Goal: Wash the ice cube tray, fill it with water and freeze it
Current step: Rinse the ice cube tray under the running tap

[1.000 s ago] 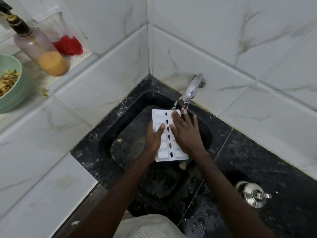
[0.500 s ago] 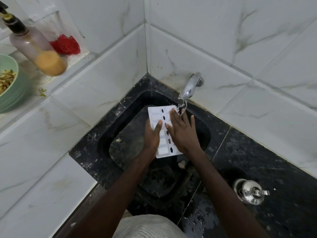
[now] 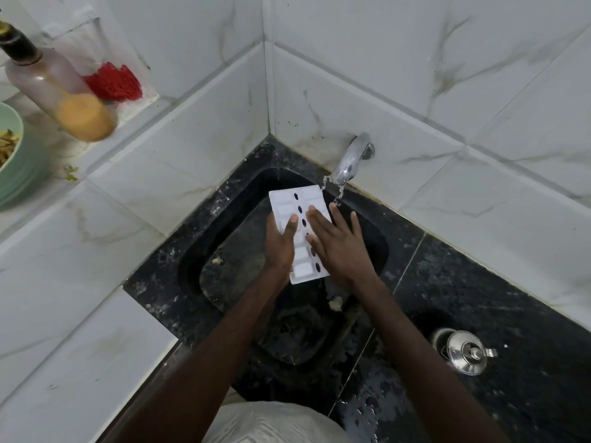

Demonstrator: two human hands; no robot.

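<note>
A white ice cube tray (image 3: 295, 206), with two rows of cells and a line of dark oval holes down its middle, is held over the black sink (image 3: 224, 251). My left hand (image 3: 281, 241) grips its left edge, thumb on top. My right hand (image 3: 340, 247) lies flat on the tray's right half with fingers spread. Water runs from the chrome tap (image 3: 350, 159) past the tray's far right corner onto my right fingertips.
A steel lidded vessel (image 3: 467, 351) stands on the wet black counter at the right. On the left ledge are a pump bottle (image 3: 60, 91) with orange liquid, a red scrubber (image 3: 113, 83) and a green bowl (image 3: 11, 155). Tiled walls close the corner.
Both hands and the tray have shifted slightly left, away from the stream. My right hand has slid down the tray, uncovering more of its far end.
</note>
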